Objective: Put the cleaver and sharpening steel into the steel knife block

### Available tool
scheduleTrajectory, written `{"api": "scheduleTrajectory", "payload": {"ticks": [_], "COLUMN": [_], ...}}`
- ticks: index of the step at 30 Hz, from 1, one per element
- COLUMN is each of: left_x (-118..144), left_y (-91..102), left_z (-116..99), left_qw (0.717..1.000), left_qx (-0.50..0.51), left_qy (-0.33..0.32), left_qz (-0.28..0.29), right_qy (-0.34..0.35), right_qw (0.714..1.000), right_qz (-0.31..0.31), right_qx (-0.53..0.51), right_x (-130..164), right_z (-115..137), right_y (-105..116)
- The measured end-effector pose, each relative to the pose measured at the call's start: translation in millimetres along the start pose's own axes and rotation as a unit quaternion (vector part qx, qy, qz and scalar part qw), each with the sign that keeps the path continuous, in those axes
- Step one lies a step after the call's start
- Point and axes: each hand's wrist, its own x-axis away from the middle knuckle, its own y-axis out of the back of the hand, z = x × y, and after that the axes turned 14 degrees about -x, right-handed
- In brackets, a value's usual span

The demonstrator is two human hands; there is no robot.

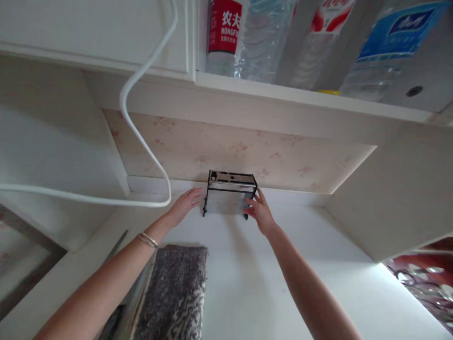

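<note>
A small rack (231, 179) with a black frame, a slotted metallic top and pale, see-through-looking sides stands at the back of the white surface, close to the wall. Its exact kind I cannot make out. My left hand (186, 204) reaches toward its left side, fingers stretched out and apart from it, holding nothing. At the rack's right side is my right hand (261, 212), with some fingers in front of the side and one at its upper edge, seeming to grip it. A bracelet (147, 240) circles my left wrist.
White cable (146, 137) hangs in a loop at the left. Overhead, a shelf (283, 97) holds several plastic bottles (264, 38). A grey shaggy mat or cloth (173, 288) lies near my left forearm. Side panels (389, 189) flank the niche; floral wallpaper (240, 146) covers the back.
</note>
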Motion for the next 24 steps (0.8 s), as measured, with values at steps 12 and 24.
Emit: {"api": "scheduleTrajectory", "payload": {"ticks": [12,24], "left_x": [270,299], "left_y": [94.3,86.7], "left_z": [87,97], "left_qw": [0.898,0.716], "left_qx": [-0.384,-0.661], "left_qy": [0.128,0.22], "left_qz": [-0.17,-0.054], "right_qy": [-0.406,-0.396], "right_qw": [0.898,0.899], "right_qz": [0.154,0.185], "right_qx": [-0.067,-0.045], "right_x": [175,193], "right_z": [-109,-130], "right_y": [-7,-64]}}
